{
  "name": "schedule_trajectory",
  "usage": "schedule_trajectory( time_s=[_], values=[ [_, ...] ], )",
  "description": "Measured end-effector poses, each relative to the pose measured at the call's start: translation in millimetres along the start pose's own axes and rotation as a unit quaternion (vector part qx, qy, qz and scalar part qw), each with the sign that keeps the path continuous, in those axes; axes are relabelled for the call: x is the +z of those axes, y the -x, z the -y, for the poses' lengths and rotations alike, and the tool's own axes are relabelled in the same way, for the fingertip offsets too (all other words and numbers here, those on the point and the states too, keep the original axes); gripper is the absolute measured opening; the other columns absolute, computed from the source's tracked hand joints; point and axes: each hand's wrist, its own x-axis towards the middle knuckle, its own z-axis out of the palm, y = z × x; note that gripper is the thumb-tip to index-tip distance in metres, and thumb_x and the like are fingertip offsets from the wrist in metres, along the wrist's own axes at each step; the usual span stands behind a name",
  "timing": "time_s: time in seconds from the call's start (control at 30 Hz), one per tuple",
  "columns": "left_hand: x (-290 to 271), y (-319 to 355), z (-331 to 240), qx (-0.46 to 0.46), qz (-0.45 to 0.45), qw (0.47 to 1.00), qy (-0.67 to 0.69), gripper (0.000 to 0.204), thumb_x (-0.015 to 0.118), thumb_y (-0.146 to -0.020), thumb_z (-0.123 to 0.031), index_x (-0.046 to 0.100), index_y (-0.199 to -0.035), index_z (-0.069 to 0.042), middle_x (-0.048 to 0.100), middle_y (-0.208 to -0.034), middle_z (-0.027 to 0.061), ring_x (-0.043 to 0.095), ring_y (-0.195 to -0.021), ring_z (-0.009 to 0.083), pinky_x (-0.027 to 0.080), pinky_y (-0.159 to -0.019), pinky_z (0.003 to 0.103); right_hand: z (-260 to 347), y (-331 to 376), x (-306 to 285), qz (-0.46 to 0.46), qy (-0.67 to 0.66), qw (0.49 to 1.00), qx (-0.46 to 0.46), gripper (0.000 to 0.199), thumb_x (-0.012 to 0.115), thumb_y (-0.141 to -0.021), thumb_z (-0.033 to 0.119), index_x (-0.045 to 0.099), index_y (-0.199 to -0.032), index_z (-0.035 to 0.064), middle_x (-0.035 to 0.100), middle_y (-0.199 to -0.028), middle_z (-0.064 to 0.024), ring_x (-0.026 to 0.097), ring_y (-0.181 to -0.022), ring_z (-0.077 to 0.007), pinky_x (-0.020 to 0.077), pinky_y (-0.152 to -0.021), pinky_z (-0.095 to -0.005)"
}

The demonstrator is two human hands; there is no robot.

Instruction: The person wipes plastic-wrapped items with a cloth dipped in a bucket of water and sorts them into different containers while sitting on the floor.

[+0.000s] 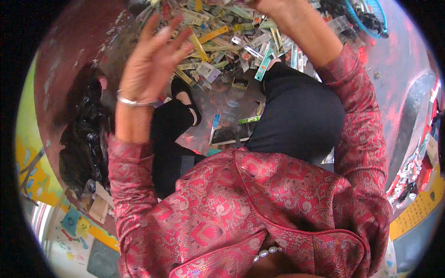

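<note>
A wide pile of flat plastic pieces (222, 48), clear, yellow, white and teal, lies on the floor in front of me. My left hand (155, 65) is raised over the pile's left side. Its fingers are spread and slightly blurred, and nothing shows in them. At the top edge, my right hand (273, 5) reaches over the far part of the pile; its fingers are cut off by the frame. Between the two arms lie a yellow strip (214, 34) and a teal strip (264, 66), the latter close to my right knee.
A blue-rimmed basket (382, 21) with dark contents stands at the far right. On the left slumps a black plastic bag (85, 139), with cardboard pieces (98, 208) below it. Between my legs lies a dark flat panel (230, 135). Scraps (415, 167) are heaped at the right.
</note>
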Motion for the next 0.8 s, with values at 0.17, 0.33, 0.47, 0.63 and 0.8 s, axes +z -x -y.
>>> schedule_trajectory(
  time_s=[0.17,0.33,0.47,0.63,0.8],
  values=[
    [24,1,-12,0.182,0.069,0.976,0.101,0.04,0.045,-0.085,-0.036,0.042,-0.119,-0.013,0.046,-0.119,0.0079,0.039,-0.112,0.0239,0.027,-0.097,0.043,-75,39,83,-0.209,0.2,0.957,-0.02,0.022,0.058,-0.077,0.017,0.054,-0.092,0.0003,0.059,-0.082,-0.0101,0.058,-0.072,-0.0223,0.0475,-0.064,-0.0348],
    [3,11,-39,0.22,0.072,0.94,0.251,0.04,0.036,-0.089,-0.033,0.038,-0.121,-0.009,0.045,-0.122,0.0072,0.044,-0.109,0.0215,0.033,-0.094,0.039,-107,72,130,-0.207,0.148,0.967,0.014,0.013,0.049,-0.085,0.015,0.051,-0.086,0.0021,0.059,-0.079,-0.0089,0.059,-0.07,-0.0187,0.0499,-0.061,-0.0314],
    [-5,24,-53,0.231,-0.016,0.941,0.247,0.037,0.033,-0.091,-0.027,0.04,-0.118,-0.003,0.046,-0.12,0.011,0.044,-0.11,0.0222,0.035,-0.094,0.037,-97,103,125,-0.229,0.172,0.956,0.056,0.008,0.051,-0.082,0.01,0.052,-0.083,0.0016,0.057,-0.073,-0.0075,0.057,-0.065,-0.018,0.0494,-0.061,-0.0286],
    [7,30,-34,0.174,0.016,0.969,0.173,0.033,0.039,-0.09,-0.019,0.04,-0.116,0.001,0.051,-0.111,0.0151,0.05,-0.101,0.0212,0.04,-0.088,0.034,-80,90,168,-0.103,0.45,0.809,-0.362,0.012,0.059,-0.073,0.013,0.054,-0.081,0.0047,0.057,-0.076,-0.0082,0.057,-0.068,-0.0214,0.0481,-0.063,-0.0317],
    [-12,25,-42,0.12,0.136,0.95,0.254,0.038,0.041,-0.088,-0.029,0.042,-0.117,-0.004,0.047,-0.117,0.015,0.046,-0.107,0.0259,0.035,-0.093,0.041,-115,67,156,0.002,0.817,0.413,-0.401,0.029,0.059,-0.058,0.005,0.052,-0.086,0.0093,0.053,-0.085,-0.0095,0.054,-0.083,-0.0299,0.0454,-0.068,-0.0352]
  ],
)
